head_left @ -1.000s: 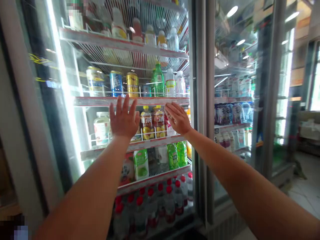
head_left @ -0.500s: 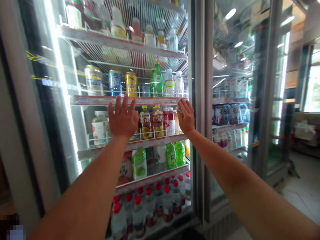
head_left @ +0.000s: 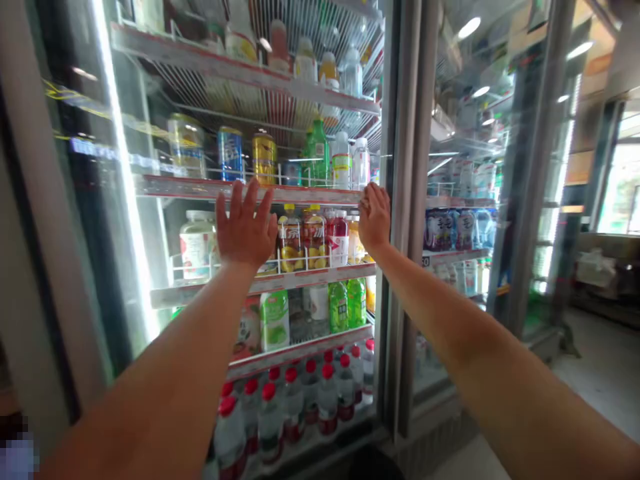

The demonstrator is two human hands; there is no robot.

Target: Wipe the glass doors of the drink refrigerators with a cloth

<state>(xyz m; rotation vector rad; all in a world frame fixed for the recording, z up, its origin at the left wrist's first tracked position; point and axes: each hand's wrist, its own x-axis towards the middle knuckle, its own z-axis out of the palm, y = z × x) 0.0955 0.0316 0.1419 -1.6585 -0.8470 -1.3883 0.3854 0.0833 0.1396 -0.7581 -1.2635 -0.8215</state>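
Both arms stretch forward to the glass door (head_left: pixel 320 393) of an upright drinks cooler. My left hand (head_left: pixel 245 223) is open, its fingers spread, seemingly flat on the glass in front of the shelf with bottled tea (head_left: pixel 291 243). Near the door's right frame, my right hand (head_left: pixel 375 217) has its fingers bent around a small pale crumpled piece (head_left: pixel 367 199), only a bit of which shows. Behind the glass stand a blue can (head_left: pixel 231 155), a gold can (head_left: pixel 264 159) and green bottles (head_left: pixel 317 153).
Red-capped water bottles (head_left: pixel 293 403) fill the cooler's bottom. A metal door frame (head_left: pixel 407 220) separates this door from a second glass door (head_left: pixel 465 133) on the right. A bright light strip (head_left: pixel 123 173) runs down the left side. Tiled floor (head_left: pixel 595 387) shows at the far right.
The view has shifted slightly, so the shelves sit higher in the picture. My right hand is a little higher, its fingers more bent. My left hand stays spread in much the same place.
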